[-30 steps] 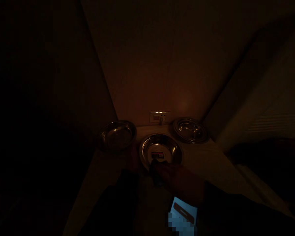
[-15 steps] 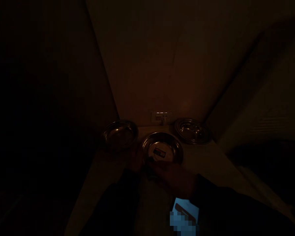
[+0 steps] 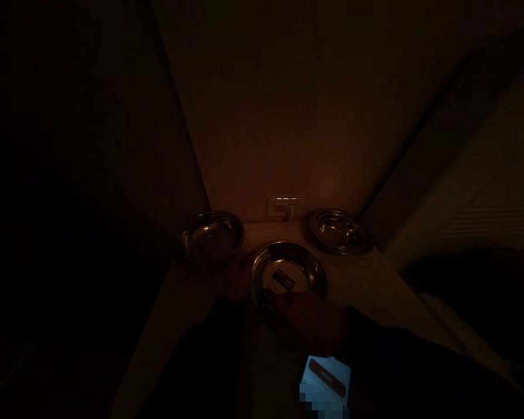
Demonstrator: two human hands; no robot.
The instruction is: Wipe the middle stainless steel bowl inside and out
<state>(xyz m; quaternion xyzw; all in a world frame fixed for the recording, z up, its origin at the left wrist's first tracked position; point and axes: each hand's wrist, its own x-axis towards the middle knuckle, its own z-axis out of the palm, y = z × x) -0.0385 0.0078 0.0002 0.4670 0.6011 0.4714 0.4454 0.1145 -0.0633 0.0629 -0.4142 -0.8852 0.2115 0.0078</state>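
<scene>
A shallow round steel dish [image 3: 308,273] with a dark label [image 3: 283,280] on its inner base is at the middle of the table. My right hand [image 3: 308,317] closes on its near rim, the thumb side reaching over the edge. At the dish's left edge, my left hand [image 3: 239,279] is a dim shape whose fingers are lost in the dark. I cannot make out whether it grips the rim or only rests against it. Dark sleeves cover both forearms.
Another steel dish [image 3: 212,233] sits at the back left and a stack of steel plates [image 3: 340,233] at the back right. A wall socket with a plug [image 3: 285,207] is behind them. Near my right forearm glows a phone screen [image 3: 329,378] on the table [image 3: 358,285]. The room is very dark.
The middle dish has come slightly toward me and shows more of its inside. My right hand has shifted a little with it at the near rim.
</scene>
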